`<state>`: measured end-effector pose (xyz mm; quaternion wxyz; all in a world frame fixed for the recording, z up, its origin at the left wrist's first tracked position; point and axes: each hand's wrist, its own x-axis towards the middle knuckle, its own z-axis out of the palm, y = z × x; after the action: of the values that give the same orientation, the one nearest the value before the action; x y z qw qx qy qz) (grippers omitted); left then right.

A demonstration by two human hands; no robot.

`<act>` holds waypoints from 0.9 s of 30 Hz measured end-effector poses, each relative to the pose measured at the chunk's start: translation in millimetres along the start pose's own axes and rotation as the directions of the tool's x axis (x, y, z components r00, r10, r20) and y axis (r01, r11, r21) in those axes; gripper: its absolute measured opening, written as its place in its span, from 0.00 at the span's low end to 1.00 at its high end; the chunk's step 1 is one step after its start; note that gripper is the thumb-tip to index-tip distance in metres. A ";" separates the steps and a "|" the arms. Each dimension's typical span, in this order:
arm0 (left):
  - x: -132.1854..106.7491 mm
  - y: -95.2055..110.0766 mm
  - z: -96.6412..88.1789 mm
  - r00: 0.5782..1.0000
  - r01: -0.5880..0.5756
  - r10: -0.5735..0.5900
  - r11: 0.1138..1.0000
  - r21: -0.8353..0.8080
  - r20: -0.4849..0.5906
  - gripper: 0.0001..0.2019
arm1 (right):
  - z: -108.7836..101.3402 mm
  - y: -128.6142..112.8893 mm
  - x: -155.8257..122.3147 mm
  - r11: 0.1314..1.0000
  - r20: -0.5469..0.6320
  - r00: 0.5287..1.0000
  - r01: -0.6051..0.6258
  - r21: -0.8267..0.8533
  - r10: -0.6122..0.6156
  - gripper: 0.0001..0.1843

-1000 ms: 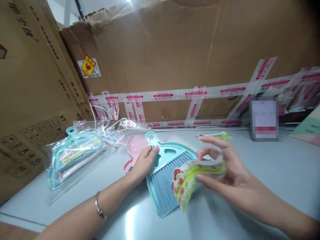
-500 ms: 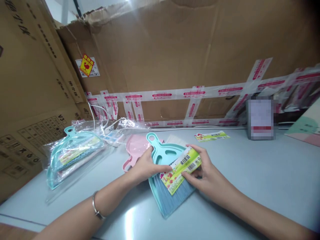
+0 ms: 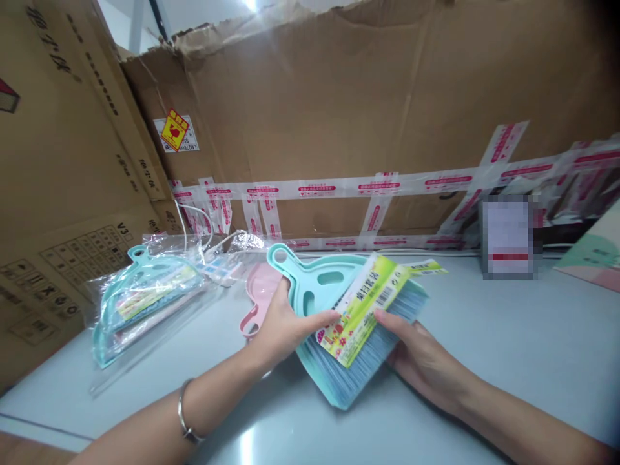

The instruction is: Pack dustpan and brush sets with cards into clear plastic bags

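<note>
Packing or stock-handling station, warehouse type. Large cardboard cartons [image 3: 339, 116] stand as walls around a grey worktop [image 3: 533, 336], their seams patched with printed packing tape [image 3: 320, 189]; one carton carries a yellow fragile sticker [image 3: 175, 131]. The same retail goods in quantity: a bagged brush-and-dustpan set [image 3: 145, 297] in clear plastic at left, an unbagged teal brush [image 3: 320, 290] with a barcode label card [image 3: 363, 310], and a spare label [image 3: 426, 266] loose on the worktop.

On view: two teal brushes, one loose teal brush [image 3: 334, 290] and one bagged teal brush [image 3: 145, 297], its bag possibly holding more. One pink dustpan [image 3: 259, 290]. Two labels, the front label card [image 3: 361, 310] and the rear label card [image 3: 426, 266]. Two hands, the left hand [image 3: 281, 326] and the right hand [image 3: 421, 361].
</note>
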<state>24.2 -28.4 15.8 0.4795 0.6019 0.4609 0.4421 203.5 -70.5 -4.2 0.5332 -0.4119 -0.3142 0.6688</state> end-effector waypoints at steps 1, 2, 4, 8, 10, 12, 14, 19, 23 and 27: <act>-1.2 -2.1 1.9 1.000 -0.001 0.001 0.999 0.033 0.006 0.36 | 1.1 1.9 -1.1 0.998 0.007 0.998 -0.056 0.034 0.055 0.33; -1.7 -4.1 3.5 1.000 -0.004 0.003 0.999 0.054 0.019 0.35 | 2.2 3.2 -1.8 0.995 -0.008 0.997 -0.080 0.057 0.080 0.33; -0.4 -6.6 3.9 0.998 -0.008 0.003 0.996 0.087 0.063 0.33 | 3.7 3.5 -1.5 0.994 -0.051 0.995 -0.088 0.062 0.091 0.35; 15.6 -0.7 -19.0 0.980 -0.145 0.102 0.955 0.260 0.173 0.21 | 1.9 -3.9 5.3 0.996 -0.178 0.983 -0.024 0.086 0.039 0.35; 30.5 4.8 -45.6 0.962 -0.260 0.266 0.839 0.478 0.056 0.17 | -2.3 -9.5 9.9 0.993 -0.262 0.965 0.043 0.114 -0.012 0.33; 47.9 6.3 -78.6 0.896 -0.247 0.433 0.666 0.704 -0.096 0.16 | -7.9 -14.6 14.3 0.985 -0.322 0.944 0.117 0.125 -0.071 0.31; 64.7 0.9 -110.4 0.867 -0.064 0.453 0.511 0.857 -0.206 0.14 | -13.1 -18.1 18.0 0.977 -0.343 0.932 0.173 0.127 -0.120 0.29; 83.4 -19.3 -146.0 0.925 0.280 0.116 0.437 0.855 -0.363 0.24 | -17.9 -19.2 21.7 0.975 -0.335 0.933 0.184 0.127 -0.132 0.29; 69.1 -4.0 -135.3 0.965 0.196 0.020 0.603 0.773 -0.260 0.27 | -16.6 -19.2 19.1 0.984 -0.337 0.936 0.143 0.111 -0.098 0.27; 54.8 17.2 -128.6 0.987 -0.018 -0.076 0.817 0.577 0.139 0.22 | -17.3 -20.5 17.9 0.985 -0.326 0.940 0.142 0.103 -0.101 0.26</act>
<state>-88.6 45.0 56.9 0.3161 0.7442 0.5432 0.2264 226.5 -48.6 1.5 0.6420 -0.4605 -0.2061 0.5773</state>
